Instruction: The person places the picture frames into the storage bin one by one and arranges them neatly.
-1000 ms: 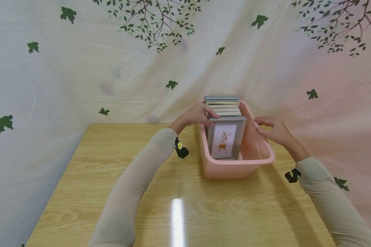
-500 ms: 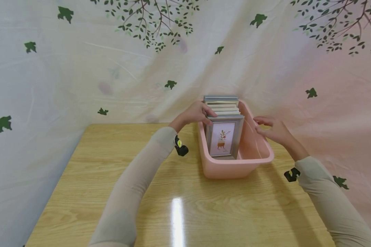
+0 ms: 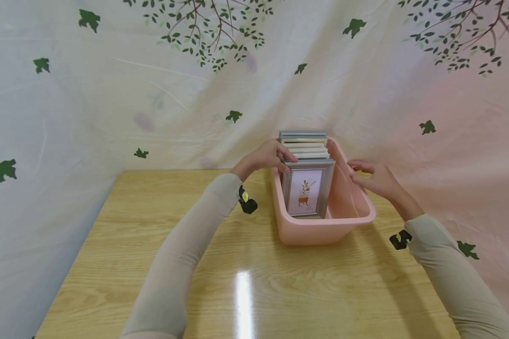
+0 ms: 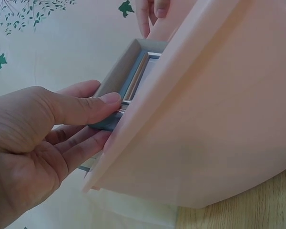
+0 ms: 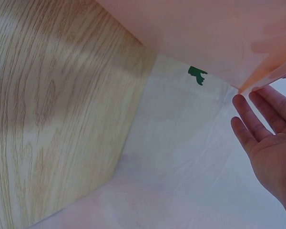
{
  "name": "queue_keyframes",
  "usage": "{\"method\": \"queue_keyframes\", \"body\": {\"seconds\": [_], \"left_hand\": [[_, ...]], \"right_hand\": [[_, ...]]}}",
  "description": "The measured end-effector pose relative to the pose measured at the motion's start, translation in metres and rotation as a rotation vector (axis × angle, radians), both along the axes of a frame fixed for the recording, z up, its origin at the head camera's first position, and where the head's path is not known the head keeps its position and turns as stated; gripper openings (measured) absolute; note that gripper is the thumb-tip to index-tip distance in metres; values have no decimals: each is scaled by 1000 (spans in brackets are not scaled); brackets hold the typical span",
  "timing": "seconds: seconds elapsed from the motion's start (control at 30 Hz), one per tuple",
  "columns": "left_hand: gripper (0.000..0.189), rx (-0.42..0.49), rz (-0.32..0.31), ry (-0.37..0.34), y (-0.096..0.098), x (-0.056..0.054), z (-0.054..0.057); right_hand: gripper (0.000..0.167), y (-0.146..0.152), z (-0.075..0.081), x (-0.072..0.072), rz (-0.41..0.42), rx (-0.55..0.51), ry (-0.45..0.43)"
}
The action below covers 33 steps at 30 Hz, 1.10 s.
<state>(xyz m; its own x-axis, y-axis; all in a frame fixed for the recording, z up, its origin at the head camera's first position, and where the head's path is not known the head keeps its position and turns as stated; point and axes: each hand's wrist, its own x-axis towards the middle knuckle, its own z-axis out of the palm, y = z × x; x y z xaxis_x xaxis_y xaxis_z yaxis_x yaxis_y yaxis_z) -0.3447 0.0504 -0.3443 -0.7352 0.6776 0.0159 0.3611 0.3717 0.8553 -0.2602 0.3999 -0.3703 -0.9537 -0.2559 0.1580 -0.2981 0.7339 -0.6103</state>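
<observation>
A picture frame (image 3: 308,188) with a plant print stands in the pink plastic bin (image 3: 313,235), in front of a row of more frames. My left hand (image 3: 271,155) pinches its upper left corner. In the left wrist view the thumb of my left hand (image 4: 47,124) lies on the frame (image 4: 115,78) front, with fingers behind it. My right hand (image 3: 375,179) holds the bin's right rim. The right wrist view has fingertips of my right hand (image 5: 271,129) under the rim of the bin (image 5: 205,38), and the thumb mostly hidden past it.
Several more frames (image 3: 305,146) stand upright, packed behind the front one. The bin sits on a wood-grain table (image 3: 174,226) near its back edge. A cloth backdrop (image 3: 186,103) printed with leaves hangs behind and at the sides.
The whole head view shifts slightly to the left, then steadies. Both hands keep their places on the picture frame and the bin's rim.
</observation>
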Motion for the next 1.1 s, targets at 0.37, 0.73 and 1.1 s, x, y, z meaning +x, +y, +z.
{"method": "queue_keyframes", "body": {"seconds": [0.37, 0.73, 1.1], "left_hand": [[33, -14, -5, -40, -5, 3, -1], [34, -69, -19, 81, -3, 7, -4], [32, -112, 58, 167, 1, 16, 1]], "right_hand": [[48, 0, 1, 0, 5, 1, 3], [47, 1, -1, 1, 10, -13, 21], [48, -1, 1, 2, 2, 1, 12]]}}
